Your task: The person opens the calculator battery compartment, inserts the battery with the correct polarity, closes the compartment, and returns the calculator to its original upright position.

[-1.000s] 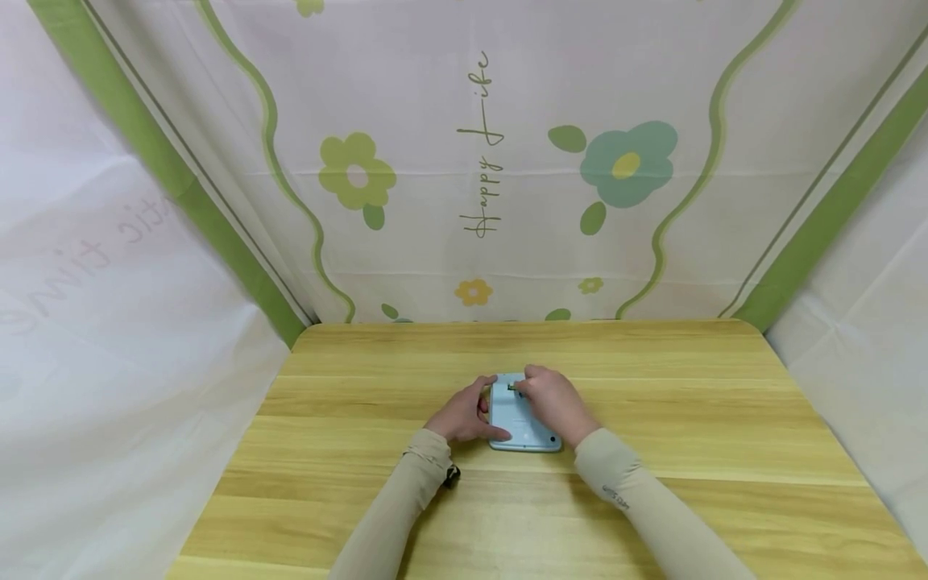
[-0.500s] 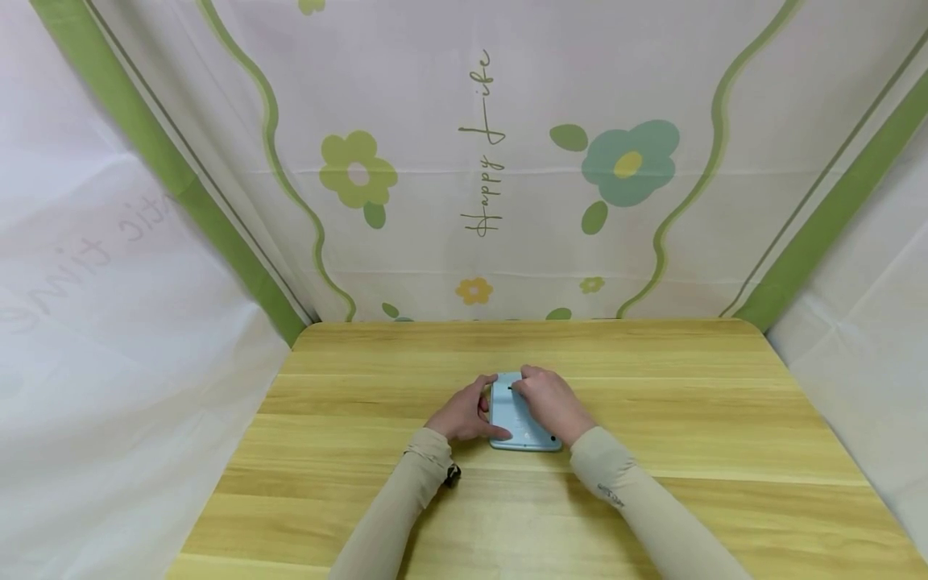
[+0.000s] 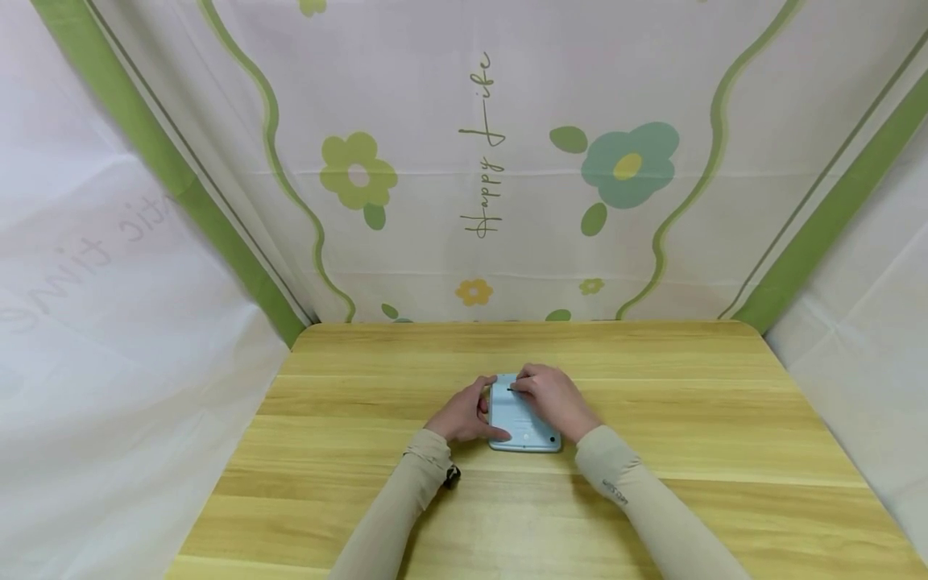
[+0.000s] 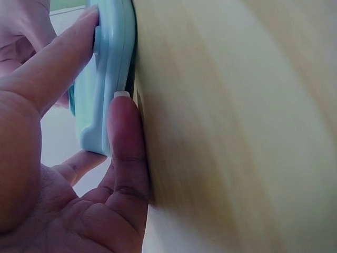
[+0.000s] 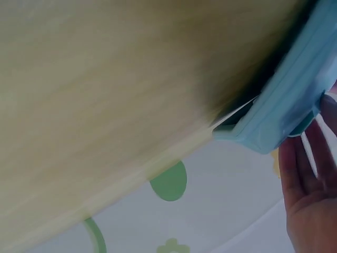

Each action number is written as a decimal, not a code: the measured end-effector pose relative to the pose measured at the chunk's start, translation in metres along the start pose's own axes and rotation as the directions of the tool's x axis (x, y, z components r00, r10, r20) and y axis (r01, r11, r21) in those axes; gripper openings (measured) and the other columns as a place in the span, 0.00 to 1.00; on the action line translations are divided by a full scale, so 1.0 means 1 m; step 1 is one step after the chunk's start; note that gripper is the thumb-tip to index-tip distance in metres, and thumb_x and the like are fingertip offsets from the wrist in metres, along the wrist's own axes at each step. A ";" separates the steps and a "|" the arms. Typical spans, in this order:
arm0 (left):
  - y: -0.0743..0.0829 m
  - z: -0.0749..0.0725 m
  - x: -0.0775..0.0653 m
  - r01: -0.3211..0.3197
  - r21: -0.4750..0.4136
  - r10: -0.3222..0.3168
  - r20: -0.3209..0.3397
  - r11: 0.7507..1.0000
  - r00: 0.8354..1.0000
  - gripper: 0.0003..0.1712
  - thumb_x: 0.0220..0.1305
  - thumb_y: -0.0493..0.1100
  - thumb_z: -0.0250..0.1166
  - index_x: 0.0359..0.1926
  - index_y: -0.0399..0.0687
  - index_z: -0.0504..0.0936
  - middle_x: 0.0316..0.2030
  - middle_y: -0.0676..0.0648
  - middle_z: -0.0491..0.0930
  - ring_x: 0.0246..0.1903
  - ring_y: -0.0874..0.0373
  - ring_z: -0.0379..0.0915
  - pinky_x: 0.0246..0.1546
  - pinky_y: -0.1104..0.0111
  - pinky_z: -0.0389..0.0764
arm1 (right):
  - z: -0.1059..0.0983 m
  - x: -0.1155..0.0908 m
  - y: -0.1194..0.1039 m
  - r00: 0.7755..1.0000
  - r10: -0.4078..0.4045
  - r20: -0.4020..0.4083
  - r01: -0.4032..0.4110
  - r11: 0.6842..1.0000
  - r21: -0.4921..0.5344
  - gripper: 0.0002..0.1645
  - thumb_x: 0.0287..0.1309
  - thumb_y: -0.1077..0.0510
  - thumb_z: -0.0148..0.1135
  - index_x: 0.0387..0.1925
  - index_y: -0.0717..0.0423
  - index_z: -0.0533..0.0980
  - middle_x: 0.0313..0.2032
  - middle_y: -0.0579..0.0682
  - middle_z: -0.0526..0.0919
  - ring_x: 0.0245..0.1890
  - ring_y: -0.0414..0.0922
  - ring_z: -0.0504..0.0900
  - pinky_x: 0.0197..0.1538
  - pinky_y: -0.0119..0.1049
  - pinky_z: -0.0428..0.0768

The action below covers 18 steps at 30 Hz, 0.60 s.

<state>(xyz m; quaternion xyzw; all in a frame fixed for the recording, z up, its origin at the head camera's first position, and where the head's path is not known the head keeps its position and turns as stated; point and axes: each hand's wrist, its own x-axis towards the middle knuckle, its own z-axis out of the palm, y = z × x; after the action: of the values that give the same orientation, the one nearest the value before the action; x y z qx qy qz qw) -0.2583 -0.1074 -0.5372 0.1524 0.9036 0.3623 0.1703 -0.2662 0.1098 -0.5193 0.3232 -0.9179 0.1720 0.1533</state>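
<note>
A light-blue calculator [image 3: 516,423] lies back side up on the wooden table, its keys out of sight. My left hand [image 3: 460,412] grips its left side, thumb at the near corner and a finger at the far one. In the left wrist view, another fingertip [image 4: 126,121] touches the calculator's side edge close to the tabletop. My right hand [image 3: 557,401] is bent over the far part of the back, pinching a small teal battery cover [image 5: 302,125] there. A short dark gap shows by those fingertips; the right hand hides most of the cover.
The pale wooden table [image 3: 348,451] spreads around both hands. White cloth with printed flowers [image 3: 406,242] hangs behind its far edge, and white cloth sides with green borders [image 3: 225,234] stand left and right.
One second ago a green-and-yellow patch showed in the opening at the right fingertips; now only a thin dark gap shows. The right fingers shifted slightly, while the left hand stayed put.
</note>
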 end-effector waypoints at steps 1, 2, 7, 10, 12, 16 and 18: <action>-0.001 0.000 0.000 0.000 -0.002 0.000 -0.001 1.000 1.000 0.62 0.51 0.55 0.83 0.80 0.50 0.58 0.38 0.49 0.74 0.32 0.59 0.70 0.35 0.69 0.72 | 0.001 0.000 0.001 1.000 0.007 0.011 -0.007 1.000 0.005 0.09 0.57 0.64 0.76 0.39 0.51 0.91 0.37 0.46 0.84 0.38 0.45 0.85 0.45 0.41 0.84; -0.001 0.000 0.000 0.001 -0.002 -0.001 -0.003 1.000 1.000 0.62 0.51 0.55 0.83 0.80 0.50 0.58 0.38 0.49 0.74 0.32 0.59 0.70 0.35 0.69 0.72 | 0.001 0.000 0.001 1.000 0.013 0.020 -0.013 1.000 0.008 0.09 0.57 0.63 0.76 0.40 0.51 0.91 0.36 0.46 0.84 0.36 0.44 0.85 0.43 0.40 0.84; 0.000 0.001 0.000 -0.007 -0.004 0.007 -0.006 1.000 1.000 0.62 0.51 0.54 0.83 0.80 0.49 0.58 0.38 0.49 0.74 0.32 0.59 0.69 0.35 0.69 0.72 | 0.000 0.000 0.003 0.998 0.043 0.053 -0.044 0.999 0.016 0.09 0.59 0.63 0.75 0.41 0.50 0.91 0.32 0.44 0.84 0.31 0.40 0.81 0.39 0.36 0.83; 0.000 0.001 -0.001 -0.008 -0.001 0.008 -0.004 1.000 1.000 0.62 0.51 0.54 0.83 0.80 0.48 0.58 0.38 0.49 0.74 0.32 0.60 0.69 0.35 0.70 0.72 | -0.001 -0.001 0.002 0.997 0.042 0.066 -0.042 0.999 0.003 0.09 0.59 0.63 0.75 0.42 0.51 0.91 0.32 0.45 0.85 0.31 0.40 0.82 0.38 0.36 0.83; 0.001 0.001 -0.002 -0.010 -0.006 0.010 -0.005 1.000 1.000 0.62 0.51 0.54 0.84 0.80 0.47 0.58 0.38 0.49 0.74 0.32 0.59 0.69 0.34 0.69 0.72 | -0.002 -0.002 0.001 0.996 0.034 0.077 -0.034 0.999 -0.006 0.10 0.59 0.63 0.74 0.42 0.51 0.91 0.33 0.46 0.86 0.32 0.42 0.84 0.39 0.37 0.84; 0.002 0.000 -0.002 -0.013 -0.007 0.013 -0.009 1.000 1.000 0.62 0.51 0.54 0.83 0.80 0.47 0.57 0.38 0.48 0.74 0.32 0.59 0.70 0.35 0.69 0.72 | -0.004 -0.003 0.000 0.995 0.020 0.099 -0.017 1.000 -0.023 0.11 0.60 0.63 0.73 0.45 0.52 0.90 0.36 0.48 0.88 0.37 0.45 0.87 0.42 0.39 0.85; 0.002 -0.001 -0.003 -0.018 -0.014 0.018 -0.009 1.000 1.000 0.62 0.51 0.53 0.83 0.80 0.47 0.57 0.38 0.48 0.75 0.31 0.59 0.70 0.35 0.69 0.72 | -0.004 -0.003 0.001 0.995 0.016 0.102 -0.013 0.999 -0.029 0.12 0.61 0.63 0.73 0.46 0.51 0.90 0.38 0.49 0.88 0.39 0.46 0.88 0.44 0.40 0.86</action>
<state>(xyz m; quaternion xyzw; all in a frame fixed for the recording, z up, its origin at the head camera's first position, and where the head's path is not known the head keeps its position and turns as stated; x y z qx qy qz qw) -0.2558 -0.1074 -0.5347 0.1579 0.9003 0.3710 0.1639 -0.2636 0.1135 -0.5170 0.3224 -0.9292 0.1433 0.1096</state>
